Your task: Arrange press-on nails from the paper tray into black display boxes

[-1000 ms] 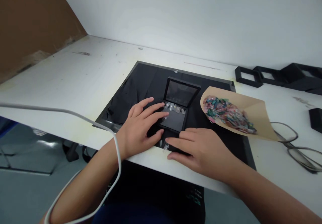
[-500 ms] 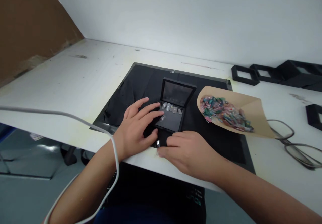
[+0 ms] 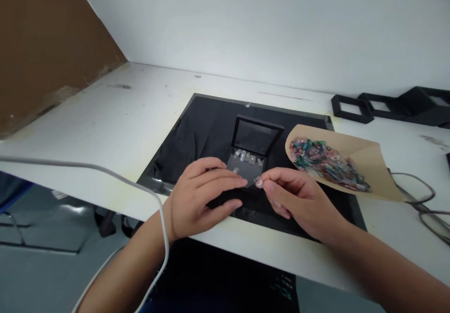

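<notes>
A small black box with its lid raised stands on the black mat. Along its back edge lies a row of pale, glossy press-on nails, and one more press-on nail sits nearer its left side. My left hand is open at the box's front left, fingers stretched over its near part and hiding some of it. Between thumb and forefinger, my right hand pinches a small shiny press-on nail at the box's front right corner.
To the right, a tan paper tray holds many small colourful, shiny pieces. Black frames stand at the back right, and dark-rimmed glasses or looped cables lie beyond the tray. A white cable crosses my left forearm.
My right hand has risen from the mat's front edge toward the box, now with a press-on nail in its fingertips. My left hand has shifted slightly right and toward me. The view has tilted slightly.
</notes>
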Available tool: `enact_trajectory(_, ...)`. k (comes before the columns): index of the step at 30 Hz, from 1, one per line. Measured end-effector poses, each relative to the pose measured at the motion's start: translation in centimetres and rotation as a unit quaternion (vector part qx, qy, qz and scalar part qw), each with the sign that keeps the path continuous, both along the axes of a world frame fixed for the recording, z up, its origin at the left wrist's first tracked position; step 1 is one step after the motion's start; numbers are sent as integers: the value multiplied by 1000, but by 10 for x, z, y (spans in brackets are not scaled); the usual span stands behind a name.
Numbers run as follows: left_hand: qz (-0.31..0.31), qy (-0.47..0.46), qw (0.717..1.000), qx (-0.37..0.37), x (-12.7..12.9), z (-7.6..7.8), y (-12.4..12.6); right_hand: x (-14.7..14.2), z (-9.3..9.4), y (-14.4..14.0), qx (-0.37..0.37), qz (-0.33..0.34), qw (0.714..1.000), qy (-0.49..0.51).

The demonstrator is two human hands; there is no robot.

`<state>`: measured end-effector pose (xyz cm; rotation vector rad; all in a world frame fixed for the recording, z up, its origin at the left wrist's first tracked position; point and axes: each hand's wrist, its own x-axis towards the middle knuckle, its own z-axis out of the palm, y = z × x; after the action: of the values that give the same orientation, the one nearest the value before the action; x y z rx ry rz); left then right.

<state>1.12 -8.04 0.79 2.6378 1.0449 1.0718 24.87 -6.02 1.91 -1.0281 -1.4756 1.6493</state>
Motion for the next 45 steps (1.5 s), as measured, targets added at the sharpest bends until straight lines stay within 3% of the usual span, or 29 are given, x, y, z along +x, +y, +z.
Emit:
enact_trajectory(3, -17, 7, 1000, -1, 2, -1, 1, -3, -2, 0, 2, -6, 999, -34)
enact_trajectory(9, 17, 48, 999, -18, 1, -5, 3, -7, -8, 2, 73, -59, 976, -194)
enact_trajectory(13, 51, 67, 996, -32, 0, -7, 3, -9, -6, 3, 72, -32, 960, -269)
enact_trajectory(22, 37, 90, 995, -30, 1, -6, 2, -11, 0, 6, 83, -33, 945, -314)
enact_trajectory(26, 3, 77, 996, -39, 2, -6, 2, -14, -3, 4, 136, -54, 921, -361)
enact_trajectory(33, 48, 78, 995, -32, -1, -8, 5, -14, -5, -2, 233, -28, 881, -411)
enact_trajectory(38, 69, 98, 991, -59, -3, -10, 6, -13, -8, -5, 321, 3, 837, -443)
enact_trajectory(45, 103, 110, 988, -34, -6, -9, 8, -16, -11, -5, 329, 17, 810, -485)
